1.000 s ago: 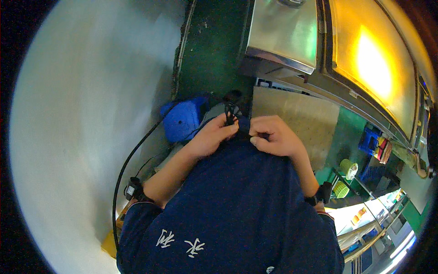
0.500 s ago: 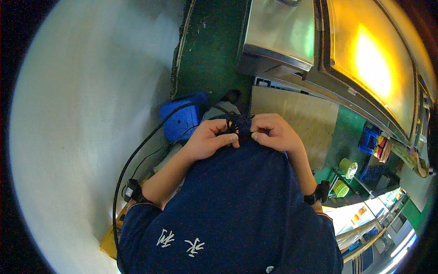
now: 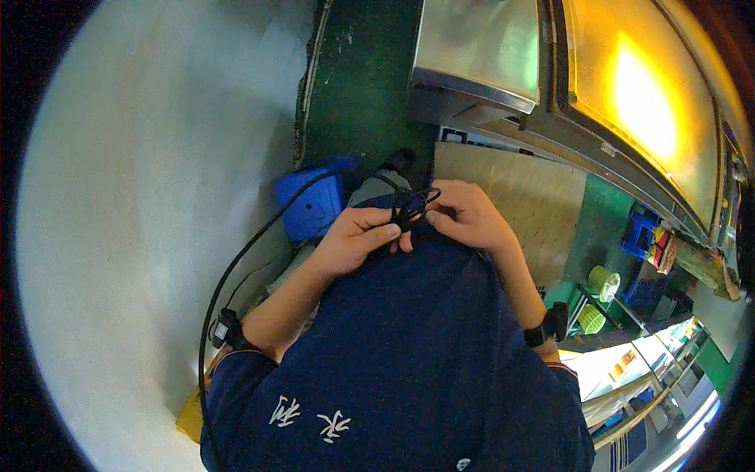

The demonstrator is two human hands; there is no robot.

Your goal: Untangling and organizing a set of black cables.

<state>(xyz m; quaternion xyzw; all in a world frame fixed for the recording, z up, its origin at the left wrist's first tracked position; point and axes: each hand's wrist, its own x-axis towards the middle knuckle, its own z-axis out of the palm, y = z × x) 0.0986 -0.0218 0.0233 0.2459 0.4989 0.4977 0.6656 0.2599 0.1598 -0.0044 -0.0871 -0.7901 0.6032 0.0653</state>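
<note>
Both hands meet at the front edge of the navy apron, which fills the lower middle of the view. Left hand sits at that edge, fingers curled in, thumb and forefinger pinching a bundle of thin black cord. Right hand is just beside it at the same edge, fingertips closed on the same cord loops. The two hands touch or nearly touch at the cord; hard to tell which.

The cord bunches in small loops just above the apron edge, between the two thumbs. One long black strand runs from the bundle out past the apron's left side and curves down toward the left elbow, where a black band sits on the arm. A black band is also on the right forearm, off the apron's right side.

Beyond the apron's top edge: blue plastic stool to its upper left, green floor behind that, steel counter farther up, and a plywood board to the upper right. Yellow baskets lie well off to the apron's right.
</note>
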